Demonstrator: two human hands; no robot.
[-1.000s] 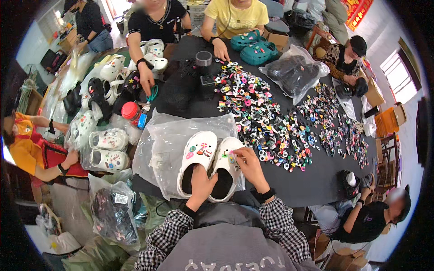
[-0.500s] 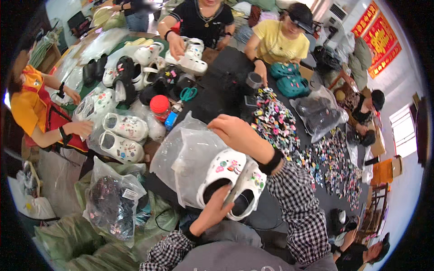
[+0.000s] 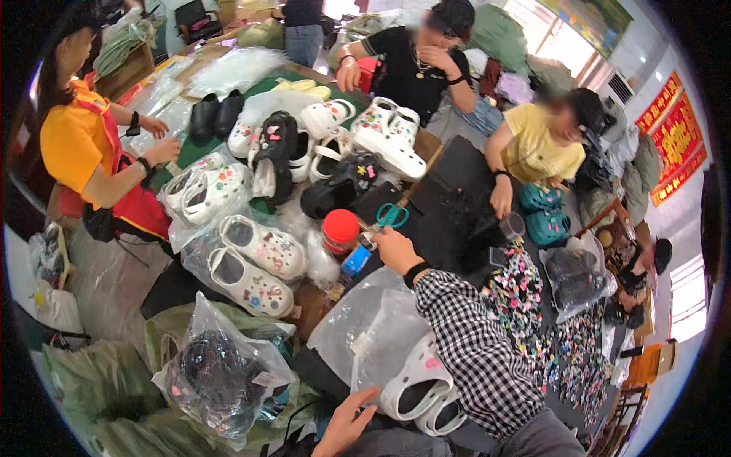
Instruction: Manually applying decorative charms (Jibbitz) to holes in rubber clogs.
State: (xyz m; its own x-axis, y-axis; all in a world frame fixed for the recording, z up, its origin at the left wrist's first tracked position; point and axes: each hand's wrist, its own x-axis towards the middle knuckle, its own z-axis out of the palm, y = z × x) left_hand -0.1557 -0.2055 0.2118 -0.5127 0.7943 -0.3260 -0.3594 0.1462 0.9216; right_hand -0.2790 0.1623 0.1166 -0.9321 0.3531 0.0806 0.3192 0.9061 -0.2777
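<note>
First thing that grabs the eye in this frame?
The right hand in a checked sleeve, stretched out to the teal-handled scissors mid-table. Near the lower edge, the left hand steadies a pair of white clogs by a clear plastic bag. To the right lies a spread of colourful charms.

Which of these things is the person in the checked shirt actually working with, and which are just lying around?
In use:
right hand reaching at the green scissors
left hand by the white clogs

Lying about:
red-lidded jar
bag of black shoes
small colourful charms
</note>
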